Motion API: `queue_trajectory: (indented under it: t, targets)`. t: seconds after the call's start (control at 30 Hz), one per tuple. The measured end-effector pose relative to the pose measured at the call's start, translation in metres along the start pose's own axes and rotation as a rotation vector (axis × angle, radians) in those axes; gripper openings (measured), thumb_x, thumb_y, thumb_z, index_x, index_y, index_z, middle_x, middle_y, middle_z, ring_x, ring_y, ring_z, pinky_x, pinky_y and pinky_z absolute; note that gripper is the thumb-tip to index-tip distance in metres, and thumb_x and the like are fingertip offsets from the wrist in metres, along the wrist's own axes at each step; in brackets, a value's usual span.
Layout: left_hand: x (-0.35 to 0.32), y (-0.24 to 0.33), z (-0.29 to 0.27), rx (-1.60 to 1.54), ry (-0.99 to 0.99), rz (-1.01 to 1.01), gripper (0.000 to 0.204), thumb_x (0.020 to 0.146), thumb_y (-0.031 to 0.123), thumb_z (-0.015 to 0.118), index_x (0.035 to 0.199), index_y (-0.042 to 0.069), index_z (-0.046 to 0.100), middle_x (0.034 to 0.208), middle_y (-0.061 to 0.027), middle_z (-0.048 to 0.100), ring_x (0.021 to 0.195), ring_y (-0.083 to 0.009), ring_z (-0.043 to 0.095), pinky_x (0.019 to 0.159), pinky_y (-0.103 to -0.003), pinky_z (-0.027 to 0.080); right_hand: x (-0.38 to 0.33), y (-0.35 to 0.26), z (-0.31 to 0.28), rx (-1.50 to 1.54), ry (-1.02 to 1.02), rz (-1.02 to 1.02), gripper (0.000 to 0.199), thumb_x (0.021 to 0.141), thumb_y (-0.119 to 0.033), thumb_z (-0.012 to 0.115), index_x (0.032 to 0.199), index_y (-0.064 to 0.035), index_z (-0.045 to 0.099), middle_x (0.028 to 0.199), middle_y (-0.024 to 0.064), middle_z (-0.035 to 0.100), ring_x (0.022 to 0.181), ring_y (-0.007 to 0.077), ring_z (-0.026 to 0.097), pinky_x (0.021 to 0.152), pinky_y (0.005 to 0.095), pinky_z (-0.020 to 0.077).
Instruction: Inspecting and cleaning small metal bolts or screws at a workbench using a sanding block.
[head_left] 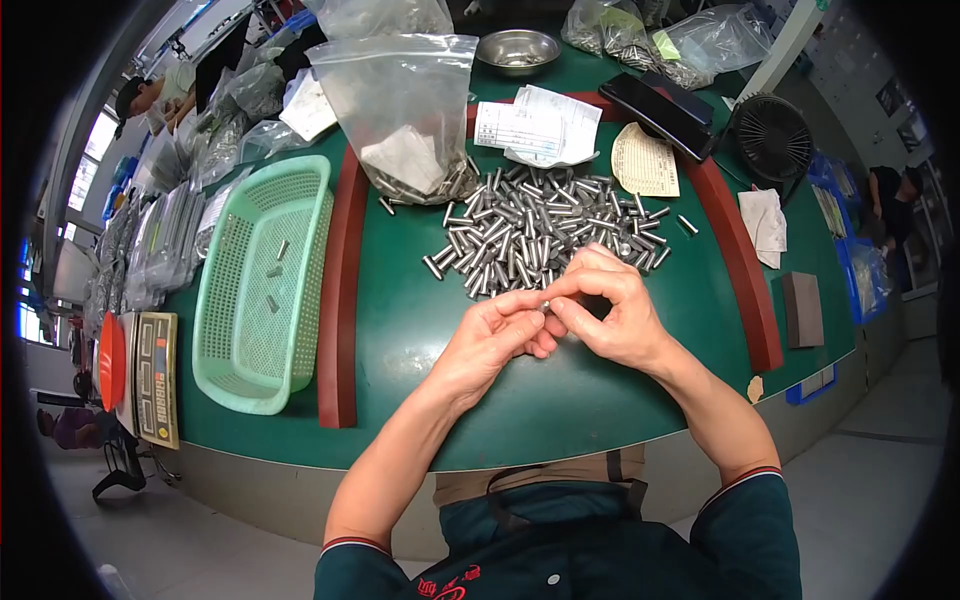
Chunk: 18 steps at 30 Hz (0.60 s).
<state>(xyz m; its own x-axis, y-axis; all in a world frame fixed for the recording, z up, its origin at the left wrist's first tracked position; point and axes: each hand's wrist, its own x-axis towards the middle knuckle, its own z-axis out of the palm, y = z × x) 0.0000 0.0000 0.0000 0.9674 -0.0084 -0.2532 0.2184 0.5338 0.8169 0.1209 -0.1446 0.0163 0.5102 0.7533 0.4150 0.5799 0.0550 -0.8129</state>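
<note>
Near the middle of the frame, a person in a dark short-sleeved shirt brings both hands together over a green tabletop. The left hand and the right hand meet fingertip to fingertip, thumb and forefinger of each pinched on one small metal piece; the fingers hide most of it, so I can't make out its full shape. Just beyond the hands, in the upper centre, lies a loose heap of metal pins, shiny and headed, pointing every which way. A clear zip bag stands at the heap's upper left, with more pins and a white paper low inside it. A steel bowl sits at the top centre, above some white slips. On the left, a pale green basket has a few pins lying on its bottom, just beside a dark red bar. Over at the upper right I see a black phone and a round black fan.
</note>
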Motion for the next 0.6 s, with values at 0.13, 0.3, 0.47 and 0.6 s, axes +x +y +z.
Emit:
queue_trajectory:
  t: [0.13,0.3,0.47,0.6]
  targets:
    - [0.000,0.000,0.002,0.050,0.034,0.037,0.026,0.095,0.010,0.050,0.118,-0.001,0.053,0.096,-0.0104,0.064,0.080,-0.0127,0.060,0.075,-0.026,0.050,0.001,0.000,-0.001,-0.017,-0.009,-0.058,0.012,0.072,0.001,0.062,0.081,-0.0035,0.069,0.070,0.0042,0.056,0.068,0.0181,0.050,0.062,0.0303,0.0413]
    - [-0.002,0.005,0.003,-0.002,0.017,0.044,0.023,0.097,0.020,0.048,0.109,0.001,0.054,0.094,-0.0122,0.065,0.077,-0.0141,0.062,0.072,-0.025,0.050,0.000,0.002,0.001,-0.083,0.075,-0.064,0.012,0.071,0.002,0.061,0.079,-0.0029,0.067,0.070,0.0051,0.056,0.069,0.0203,0.051,0.062,0.0319,0.0421]
    - [-0.004,0.013,-0.004,-0.104,0.357,0.289,0.017,0.095,0.016,0.054,0.105,0.003,0.055,0.097,-0.0060,0.061,0.075,-0.0079,0.054,0.066,-0.022,0.044,0.000,0.000,-0.005,-0.419,-0.018,-0.137,0.006,0.066,0.000,0.065,0.069,-0.0049,0.062,0.067,0.0045,0.051,0.067,0.0218,0.048,0.060,0.0327,0.0385]
    - [-0.007,0.018,-0.013,-0.102,0.436,0.346,0.015,0.092,0.015,0.058,0.102,0.004,0.057,0.090,-0.0015,0.057,0.074,-0.0061,0.051,0.067,-0.022,0.043,-0.007,-0.007,0.000,-0.589,-0.131,-0.149,0.014,0.062,-0.010,0.072,0.064,-0.0082,0.058,0.071,0.0035,0.048,0.075,0.0222,0.047,0.065,0.0345,0.0360]
